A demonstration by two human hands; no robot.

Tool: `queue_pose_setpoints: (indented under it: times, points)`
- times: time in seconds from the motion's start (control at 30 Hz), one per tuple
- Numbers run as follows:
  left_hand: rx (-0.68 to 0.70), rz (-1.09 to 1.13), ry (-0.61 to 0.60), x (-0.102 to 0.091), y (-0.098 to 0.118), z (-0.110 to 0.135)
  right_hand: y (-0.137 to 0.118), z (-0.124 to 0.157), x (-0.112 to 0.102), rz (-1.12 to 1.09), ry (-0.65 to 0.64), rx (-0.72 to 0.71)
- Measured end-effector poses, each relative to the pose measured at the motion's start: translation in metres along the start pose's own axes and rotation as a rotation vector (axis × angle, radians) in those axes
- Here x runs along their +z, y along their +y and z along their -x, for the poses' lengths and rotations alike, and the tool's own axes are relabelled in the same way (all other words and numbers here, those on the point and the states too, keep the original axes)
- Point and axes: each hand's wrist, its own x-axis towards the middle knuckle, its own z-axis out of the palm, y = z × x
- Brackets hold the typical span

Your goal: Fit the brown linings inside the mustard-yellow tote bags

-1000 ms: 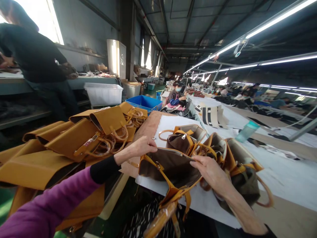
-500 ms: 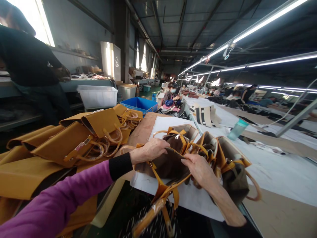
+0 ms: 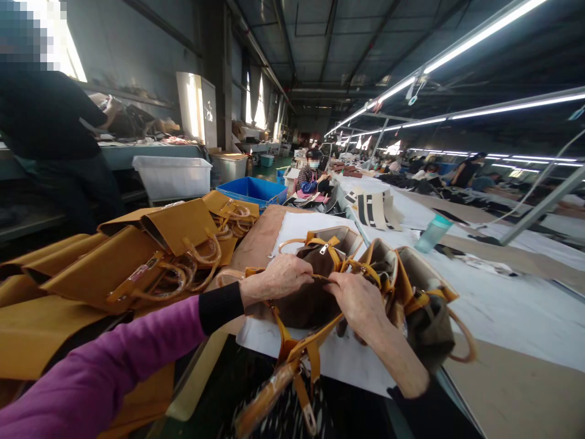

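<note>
A brown handbag point(image 3: 297, 308) with mustard-yellow trim stands open in front of me on the white-covered table. My left hand point(image 3: 281, 279), below a black cuff, pinches the bag's far top edge. Close beside it my right hand point(image 3: 359, 300) grips the same edge, thumb and fingers together. The bag's near handle point(image 3: 269, 399), wrapped in clear film, hangs toward me over the table's front edge. Behind my hands is a brown piece with a zipper pull point(image 3: 324, 249). More open bags point(image 3: 429, 317) with yellow trim stand close against it on the right.
Mustard-yellow bags point(image 3: 105, 262) with tan handles are piled at the left. Beyond them are a white tub point(image 3: 171, 177) and a blue bin point(image 3: 251, 192). A teal bottle point(image 3: 433, 233) stands on the table. A co-worker point(image 3: 46, 116) is at the left bench; others sit farther back.
My right hand has shifted left along the bag's edge, closer to my left hand. The view has turned slightly. The co-worker at left has raised an arm.
</note>
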Motion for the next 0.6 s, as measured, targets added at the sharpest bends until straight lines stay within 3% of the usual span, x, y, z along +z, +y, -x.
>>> queue_pose_setpoints:
  times: [0.27,0.6]
  points:
    - [0.059,0.011,0.041,0.008,0.0,-0.007,0.002,-0.008,0.008,-0.066,0.034,-0.091]
    - [0.031,-0.009,0.032,0.014,0.0,-0.011,0.001,-0.019,0.015,0.007,0.043,-0.215]
